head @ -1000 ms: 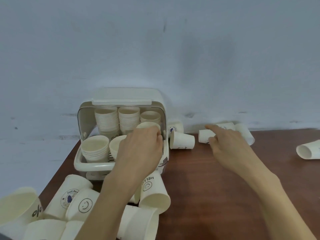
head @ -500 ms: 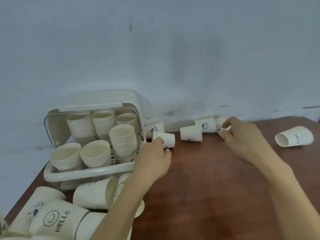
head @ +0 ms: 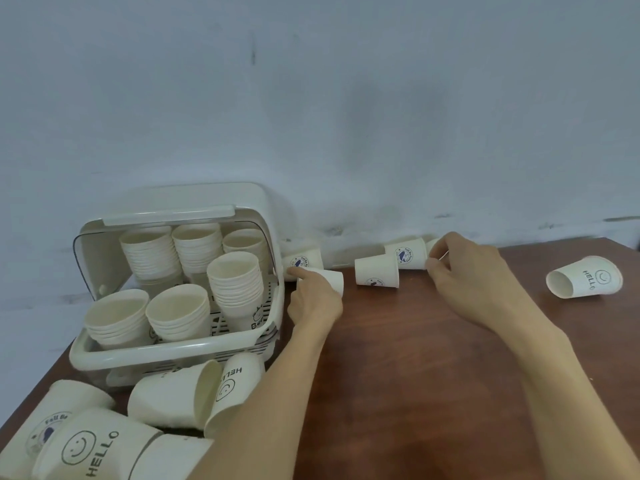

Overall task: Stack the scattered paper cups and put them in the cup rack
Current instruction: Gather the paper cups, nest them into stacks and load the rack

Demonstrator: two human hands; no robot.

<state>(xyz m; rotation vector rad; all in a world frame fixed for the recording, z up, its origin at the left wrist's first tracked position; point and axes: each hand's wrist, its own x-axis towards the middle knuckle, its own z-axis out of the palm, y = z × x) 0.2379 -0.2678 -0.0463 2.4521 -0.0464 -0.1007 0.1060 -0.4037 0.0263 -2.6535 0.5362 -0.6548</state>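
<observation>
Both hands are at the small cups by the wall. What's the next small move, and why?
Probably slide the cup the left hand grips into the mouth-down cup beside it. The right hand already pinches another at the wall, so nesting them makes one stack for the rack.

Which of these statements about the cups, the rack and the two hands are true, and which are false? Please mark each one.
1. The cup rack already holds several stacks of cups. True.
2. The left hand is on a cup lying just right of the rack. True.
3. The right hand rests flat on the bare table. False: its fingers close on a cup near the wall.
4. The HELLO cup at far right stands upright. False: it lies on its side.
5. Loose cups lie in front of the rack. True.
</observation>
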